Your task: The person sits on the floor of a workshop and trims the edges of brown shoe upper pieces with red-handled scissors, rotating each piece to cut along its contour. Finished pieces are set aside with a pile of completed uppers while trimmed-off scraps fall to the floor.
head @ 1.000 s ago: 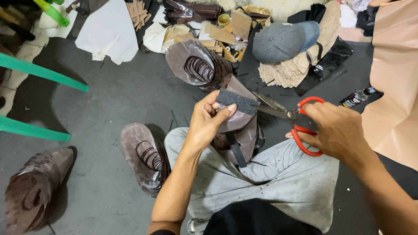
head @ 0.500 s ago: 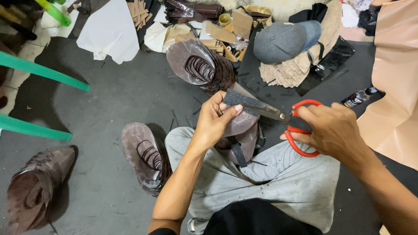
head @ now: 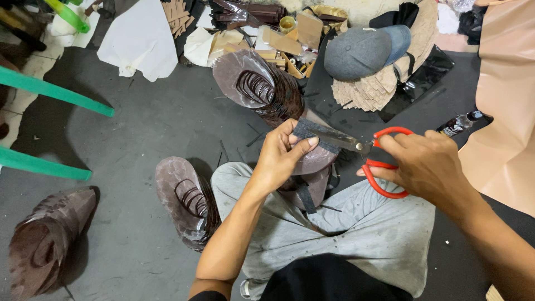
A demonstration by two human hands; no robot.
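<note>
The left hand [head: 281,159] has its fingers curled and pinched around a dark brown leather piece [head: 315,159], thumb laid across the top edge, holding it just above the lap. The right hand [head: 426,164] is clenched through the red loops of a pair of scissors [head: 368,153], whose blades are lying across the top of that same piece, right beside the left thumb. The person sits cross-legged in grey trousers [head: 356,223], on a dark grey concrete floor [head: 145,139]. Three stacks of the same brown cut-out pieces stand around: one stack [head: 256,86] straight ahead of the hands, a second [head: 186,198] touching the left knee, a third [head: 47,239] well apart at the far left. A single grey cap [head: 365,50] rests on a fan of tan card patterns [head: 373,92]. A small yellow tub [head: 287,23] sits among the scraps behind; what it holds I cannot tell. Two green chair legs [head: 53,92] cross the left side, one white sheet [head: 139,39] lies near them, and a tan hide [head: 507,106] drapes on the right, with a small dark bottle [head: 460,122] beside it.
</note>
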